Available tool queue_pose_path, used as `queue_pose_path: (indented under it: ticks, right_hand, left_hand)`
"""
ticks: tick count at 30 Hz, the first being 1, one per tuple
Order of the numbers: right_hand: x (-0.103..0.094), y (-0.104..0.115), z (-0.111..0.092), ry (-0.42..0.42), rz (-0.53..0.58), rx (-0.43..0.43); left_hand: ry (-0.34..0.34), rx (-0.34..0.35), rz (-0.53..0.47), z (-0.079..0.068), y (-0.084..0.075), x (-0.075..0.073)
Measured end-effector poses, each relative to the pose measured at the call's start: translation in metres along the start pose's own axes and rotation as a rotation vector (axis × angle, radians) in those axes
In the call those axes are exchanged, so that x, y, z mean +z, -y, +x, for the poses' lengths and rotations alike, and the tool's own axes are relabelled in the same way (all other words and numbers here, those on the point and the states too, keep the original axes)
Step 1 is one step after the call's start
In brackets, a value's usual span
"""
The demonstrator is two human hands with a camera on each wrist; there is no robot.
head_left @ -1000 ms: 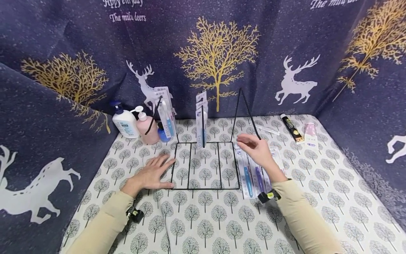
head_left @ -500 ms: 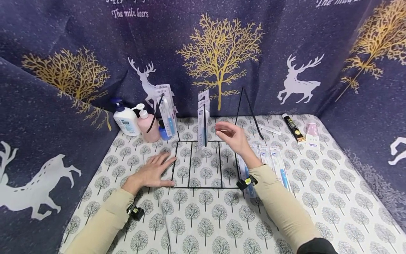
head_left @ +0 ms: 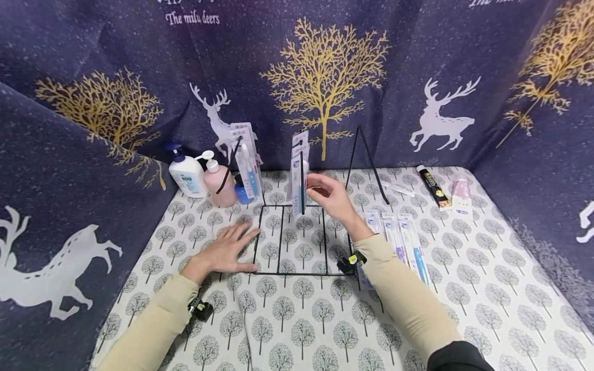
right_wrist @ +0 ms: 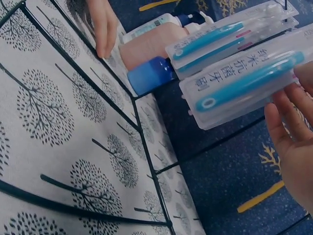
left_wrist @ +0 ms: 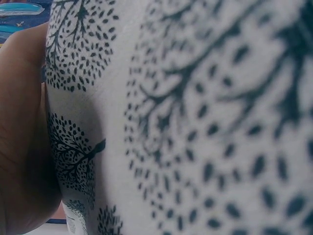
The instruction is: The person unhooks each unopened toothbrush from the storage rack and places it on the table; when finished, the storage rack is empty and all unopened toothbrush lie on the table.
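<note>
Toothbrush packs hang far-middle on the rack, my right hand at their right edge; pinching or not, I cannot tell. Probably light, stiff, slick: best taken by the edges. My left hand lies spread at the rack's left.
</note>
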State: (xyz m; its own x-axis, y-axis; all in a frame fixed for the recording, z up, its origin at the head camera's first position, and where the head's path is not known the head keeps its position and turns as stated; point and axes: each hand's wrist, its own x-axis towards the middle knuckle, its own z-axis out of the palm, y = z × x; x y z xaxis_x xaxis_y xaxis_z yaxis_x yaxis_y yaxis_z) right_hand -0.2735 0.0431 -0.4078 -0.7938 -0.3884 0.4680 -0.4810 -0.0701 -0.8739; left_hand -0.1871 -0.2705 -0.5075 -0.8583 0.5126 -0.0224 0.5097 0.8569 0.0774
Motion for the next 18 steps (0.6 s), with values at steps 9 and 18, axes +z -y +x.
queue_pose_path:
  ticks: [9,18]
  right_hand:
    - [0.012,-0.001,-0.005,-0.012,-0.030,0.047]
    - [0.016,-0.004,-0.014,-0.039,-0.008,0.010]
  left_hand:
    - [-0.015,0.011,0.004,0.001,-0.001,-0.002]
    - [0.005,-0.002,0.001,0.000,-0.001,-0.002]
